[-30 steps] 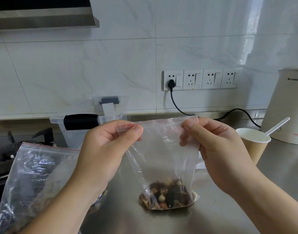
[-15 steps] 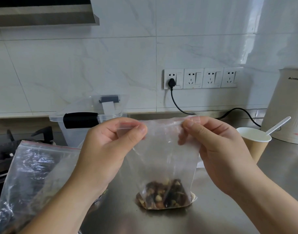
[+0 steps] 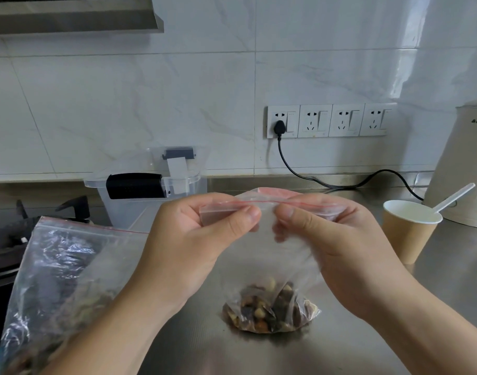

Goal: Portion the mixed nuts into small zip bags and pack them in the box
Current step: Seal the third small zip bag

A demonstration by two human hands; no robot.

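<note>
A small clear zip bag [image 3: 286, 255] with a red seal line stands on the steel counter, a portion of mixed nuts [image 3: 271, 311] in its bottom. My left hand [image 3: 194, 247] pinches the left part of its top strip between thumb and fingers. My right hand [image 3: 337, 253] pinches the strip just right of the middle, thumbs nearly meeting. A large clear zip bag of mixed nuts [image 3: 56, 280] stands at the left, partly behind my left forearm. The clear plastic box [image 3: 139, 204] with a black handle stands behind, its lid raised.
A brown paper cup [image 3: 407, 234] with a white plastic spoon [image 3: 453, 197] stands at the right, in front of a cream kettle [image 3: 464, 169]. A black cable [image 3: 326, 181] runs from the wall sockets. A gas hob [image 3: 12, 239] lies at far left.
Both hands have moved closer together along the bag's top strip, and the bag's mouth has tipped toward me. The nuts stay on the counter.
</note>
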